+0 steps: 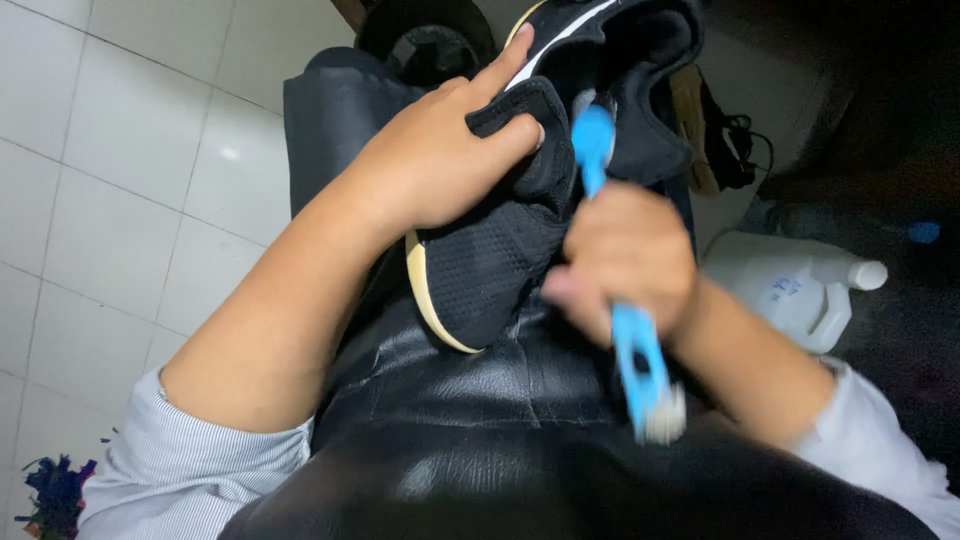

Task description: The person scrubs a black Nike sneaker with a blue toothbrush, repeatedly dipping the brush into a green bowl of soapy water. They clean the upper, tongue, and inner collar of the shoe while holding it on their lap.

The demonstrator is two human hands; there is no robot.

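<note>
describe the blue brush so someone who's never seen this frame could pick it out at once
Start at the black leather apron across the person's lap, then the black mesh shoe with a tan sole that the left hand steadies on it. Just right of the shoe, the right hand grips a thin brush. It is the only bright blue, stick-shaped thing, with a whitish tuft at its lower end.

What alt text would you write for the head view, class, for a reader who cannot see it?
A left hand grips a black shoe over a black leather lap while the right hand holds a blue brush. A white jug stands on the tiled floor.
</note>
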